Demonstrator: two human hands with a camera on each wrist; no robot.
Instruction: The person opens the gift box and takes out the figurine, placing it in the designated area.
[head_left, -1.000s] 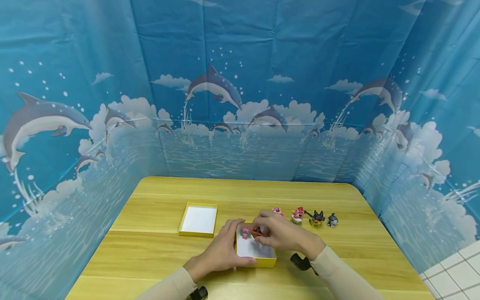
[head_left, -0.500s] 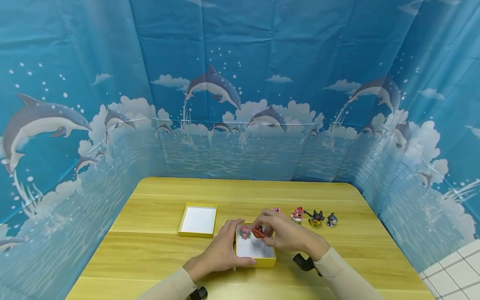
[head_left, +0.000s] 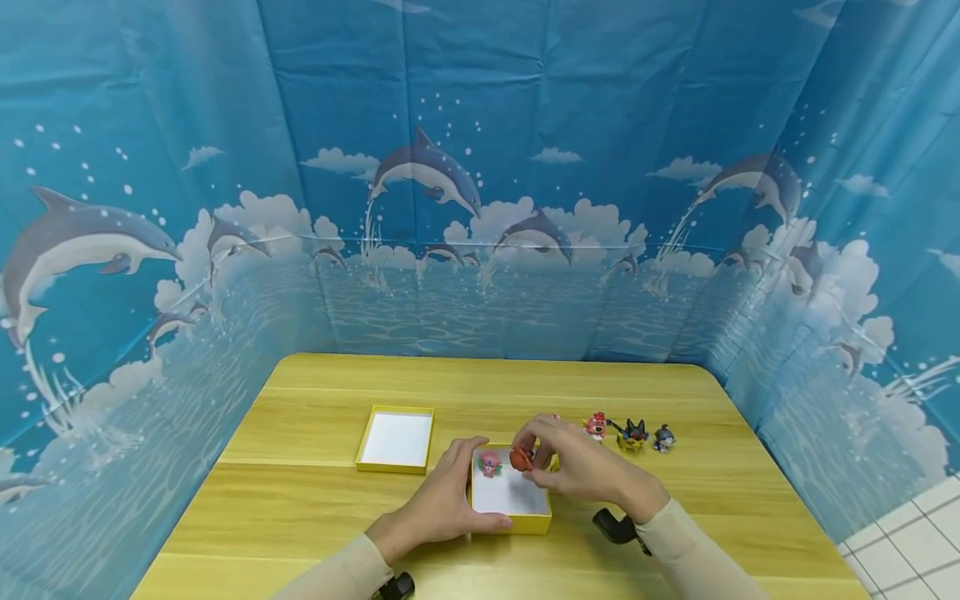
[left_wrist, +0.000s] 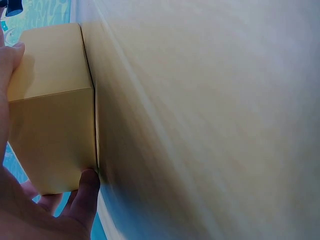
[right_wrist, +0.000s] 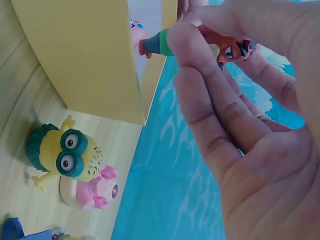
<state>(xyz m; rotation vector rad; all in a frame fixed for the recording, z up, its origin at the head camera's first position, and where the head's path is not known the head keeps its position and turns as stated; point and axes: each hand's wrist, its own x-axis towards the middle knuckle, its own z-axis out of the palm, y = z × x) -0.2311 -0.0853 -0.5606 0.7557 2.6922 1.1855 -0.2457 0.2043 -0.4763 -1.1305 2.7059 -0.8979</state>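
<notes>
My left hand (head_left: 442,500) grips a yellow box (head_left: 531,525) with a white inside, thumb on the near wall and fingers on the left side. In the left wrist view its fingers (left_wrist: 89,192) lie against the box's outer walls. A small pink figurine (head_left: 490,464) is in the box's far left corner. Over the far right part of the box, my right hand (head_left: 581,467) pinches an orange-red toy figurine (head_left: 521,458). The right wrist view shows its green top, blue lower part and one eye (right_wrist: 229,52); my fingers hide its middle.
An upturned yellow lid (head_left: 397,439) lies left of the box. Right of the box stand a pink figurine (head_left: 596,426), a black-and-yellow one (head_left: 633,435) and a grey one (head_left: 664,439). Close to the box is a yellow minion figurine (right_wrist: 70,155). A dolphin-print curtain (head_left: 480,317) surrounds the table.
My right hand has shifted slightly right and up, and the figurine in it has turned. My left hand and the box stay in place.
</notes>
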